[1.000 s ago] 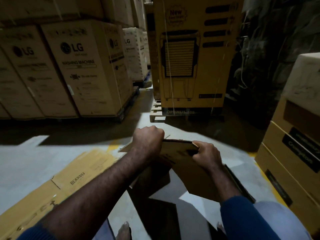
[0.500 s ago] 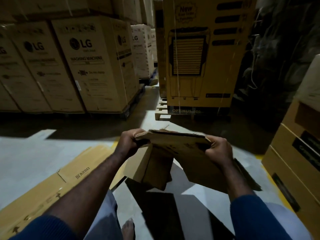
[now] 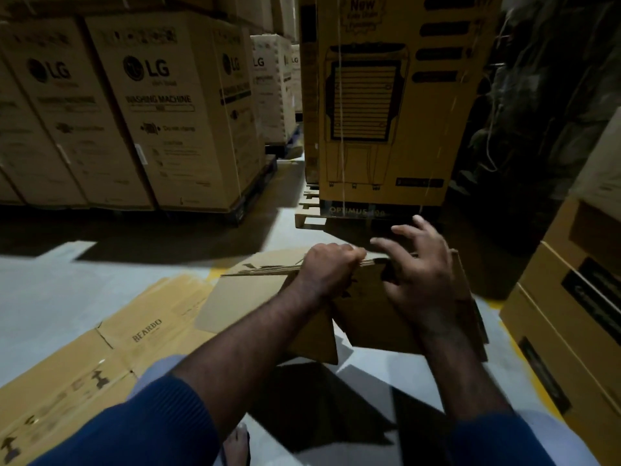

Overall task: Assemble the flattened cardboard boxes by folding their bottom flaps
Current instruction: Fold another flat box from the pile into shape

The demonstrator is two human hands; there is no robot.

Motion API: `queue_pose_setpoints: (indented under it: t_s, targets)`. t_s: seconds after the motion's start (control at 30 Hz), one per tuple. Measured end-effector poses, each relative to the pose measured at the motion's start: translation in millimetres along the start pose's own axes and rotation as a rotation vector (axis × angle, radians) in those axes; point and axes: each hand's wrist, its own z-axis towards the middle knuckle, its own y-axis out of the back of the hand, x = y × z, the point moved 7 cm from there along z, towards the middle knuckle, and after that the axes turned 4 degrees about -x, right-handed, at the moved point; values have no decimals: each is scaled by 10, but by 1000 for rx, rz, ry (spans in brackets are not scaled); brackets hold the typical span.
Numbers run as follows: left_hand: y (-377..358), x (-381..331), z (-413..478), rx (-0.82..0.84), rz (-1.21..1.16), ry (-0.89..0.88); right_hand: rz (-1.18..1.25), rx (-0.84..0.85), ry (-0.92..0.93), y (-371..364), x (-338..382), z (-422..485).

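Centre frame: my left hand (image 3: 327, 267) clenched the upper edge of the cardboard box (image 3: 366, 317), right hand (image 3: 416, 274) splayed loose over it; judged 1 firm press along the crease best.

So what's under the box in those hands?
Under the box you can see grey floor with a dark shadow. Flattened cardboard lies to the left, and the box hides its far end. The floor right below the box is covered too.

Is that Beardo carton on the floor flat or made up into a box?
Flat. The Beardo carton lies spread on the floor, panels and creases side by side, no wall standing.
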Motion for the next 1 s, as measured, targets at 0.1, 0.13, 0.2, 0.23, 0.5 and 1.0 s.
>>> queue_pose_setpoints:
  t_s: [0.1,0.13,0.2,0.23,0.5,1.0]
  targets:
    - [-162,-213,106,126,14,-22,-219,63,-57,-15,141,-70]
    - [-207,-266,125,176,13,-15,-284,126,-83,-78,166,-90]
    - [-300,-356,125,250,27,11,-401,292,-127,-275,216,-172]
    - [-334,-399,124,283,35,12,-424,343,-156,-352,228,-212]
    - [-487,-325,63,136,-211,-146,-314,297,-130,-252,-149,-193]
    - [-1256,1110,-957,115,-247,404,-360,576,-301,-202,-789,-250]
